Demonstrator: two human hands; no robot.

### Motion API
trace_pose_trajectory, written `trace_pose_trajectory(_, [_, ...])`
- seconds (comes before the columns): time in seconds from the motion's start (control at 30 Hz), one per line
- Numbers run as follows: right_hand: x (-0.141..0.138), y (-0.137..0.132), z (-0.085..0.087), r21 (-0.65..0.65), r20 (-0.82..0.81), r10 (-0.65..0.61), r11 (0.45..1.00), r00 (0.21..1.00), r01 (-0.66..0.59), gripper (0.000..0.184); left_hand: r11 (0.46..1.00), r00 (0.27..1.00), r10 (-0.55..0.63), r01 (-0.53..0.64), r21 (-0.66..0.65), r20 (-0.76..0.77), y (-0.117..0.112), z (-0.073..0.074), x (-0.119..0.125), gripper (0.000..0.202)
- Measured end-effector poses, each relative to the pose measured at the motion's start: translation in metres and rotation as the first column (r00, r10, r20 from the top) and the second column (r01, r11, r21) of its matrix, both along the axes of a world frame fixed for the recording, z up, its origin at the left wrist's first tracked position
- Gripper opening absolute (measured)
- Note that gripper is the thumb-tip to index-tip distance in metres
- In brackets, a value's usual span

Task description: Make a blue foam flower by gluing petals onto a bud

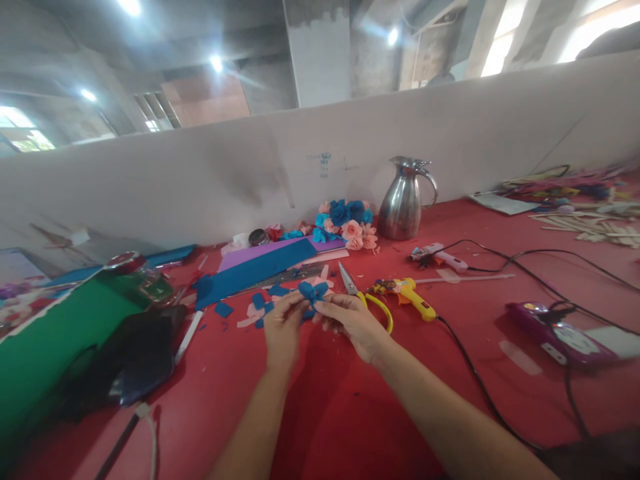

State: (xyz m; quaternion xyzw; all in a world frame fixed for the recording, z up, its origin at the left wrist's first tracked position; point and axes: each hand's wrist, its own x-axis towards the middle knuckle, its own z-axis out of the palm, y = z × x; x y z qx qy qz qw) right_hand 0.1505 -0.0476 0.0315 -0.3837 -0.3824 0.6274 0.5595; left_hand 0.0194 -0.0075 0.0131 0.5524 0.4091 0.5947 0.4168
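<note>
Holds a dark-blue, papery flower (313, 291) over a littered, red-topped bench (325, 413), well short of the far edge, pinched in nearly closed left hand (284, 323) and right hand (356, 323), seemingly to steady it. Has yellow-handled steel scissors (359, 293) and a yellow plastic glue gun (410, 294) just beyond, apparently for easy reach. Faces a white partition (220, 167) along the far edge, then a pale square pillar (323, 67) and bright lamps (217, 64).

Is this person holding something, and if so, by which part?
Yes: a small blue flower-shaped piece, held at its lower part by the left hand and the right hand; the exact grip is partly hidden.
</note>
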Motion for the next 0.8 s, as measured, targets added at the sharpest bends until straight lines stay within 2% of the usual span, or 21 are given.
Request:
trace_pose_trajectory(0.2, [-0.0003,0.0012,-0.0004,-0.011,-0.028,-0.038,0.999,0.999,0.037,0.028,1.000,1.000,0.008,-0.008,-0.001,-0.024,0.0004,-0.0016,-0.0007,0.013])
trace_pose_trajectory(0.47, [0.0006,-0.0007,-0.0030,0.053,-0.092,0.028,0.998,0.995,-0.023,0.022,0.999,0.999,-0.034,0.034,0.009,0.023,0.0003,-0.0016,-0.0004,0.010])
trace_pose_trajectory(0.67, [-0.0009,-0.0027,-0.0031,0.118,0.097,0.080,0.989,0.992,-0.091,0.029,0.998,0.994,-0.020,0.026,-0.056,0.109,0.0031,-0.0058,-0.0022,0.011])
trace_pose_trajectory(0.8, [-0.0022,-0.0012,-0.0051,0.106,0.186,0.137,0.982,0.973,-0.158,0.027,0.995,0.995,-0.033,0.041,-0.089,0.090,0.0055,-0.0087,-0.0037,0.013])
